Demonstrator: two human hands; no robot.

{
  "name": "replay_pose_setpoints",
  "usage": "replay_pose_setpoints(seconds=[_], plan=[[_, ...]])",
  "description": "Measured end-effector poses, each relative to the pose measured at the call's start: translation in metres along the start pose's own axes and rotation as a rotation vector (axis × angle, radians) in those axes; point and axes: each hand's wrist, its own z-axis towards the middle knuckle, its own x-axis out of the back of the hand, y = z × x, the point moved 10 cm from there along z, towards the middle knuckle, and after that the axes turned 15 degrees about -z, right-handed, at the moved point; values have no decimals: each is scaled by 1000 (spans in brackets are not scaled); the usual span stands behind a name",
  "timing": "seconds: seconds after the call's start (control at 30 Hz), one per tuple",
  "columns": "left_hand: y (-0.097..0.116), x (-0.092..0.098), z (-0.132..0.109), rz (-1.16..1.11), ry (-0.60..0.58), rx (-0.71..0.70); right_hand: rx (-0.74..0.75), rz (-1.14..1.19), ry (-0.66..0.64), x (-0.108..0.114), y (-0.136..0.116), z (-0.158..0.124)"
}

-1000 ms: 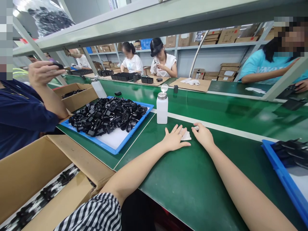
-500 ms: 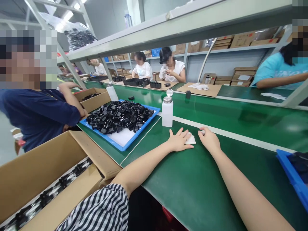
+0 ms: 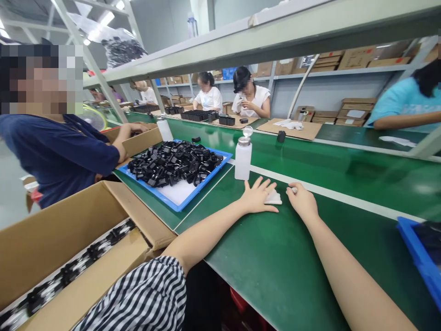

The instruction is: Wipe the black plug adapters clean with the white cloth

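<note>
— How many things sit near the hands?

— One white dispenser bottle point(image 3: 243, 157), one small white cloth point(image 3: 274, 198), one blue tray point(image 3: 179, 204) heaped with black parts point(image 3: 174, 162).

— And the cloth?

— Flat on the green bench point(image 3: 275, 262), under the spread fingers of the open left hand point(image 3: 257, 197). The right hand point(image 3: 301, 201), loosely curled, pinches something small and white just beside the cloth.
</note>
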Motion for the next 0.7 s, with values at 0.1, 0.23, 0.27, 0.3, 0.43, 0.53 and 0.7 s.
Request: replay_pose_setpoints(seconds=[0.1, 0.23, 0.27, 0.3, 0.43, 0.53, 0.7], plan=[[-3, 3, -1, 34, 1, 1, 6, 20, 32, 1, 2, 2], [2, 7, -2, 120, 47, -36, 1, 48, 23, -1, 4, 2], [6, 8, -2, 144, 63, -57, -1, 68, 17, -2, 5, 2], [11, 8, -2, 164, 73, -85, -1, 90, 13, -3, 5, 2], [26, 5, -2, 104, 68, -181, -2, 144, 25, -3, 7, 3], [8, 17, 2, -266, 172, -54, -48, 344, 32, -4, 11, 3], [-53, 10, -4, -1138, 339, 402, -112, 686, -44, -15, 3, 4]])
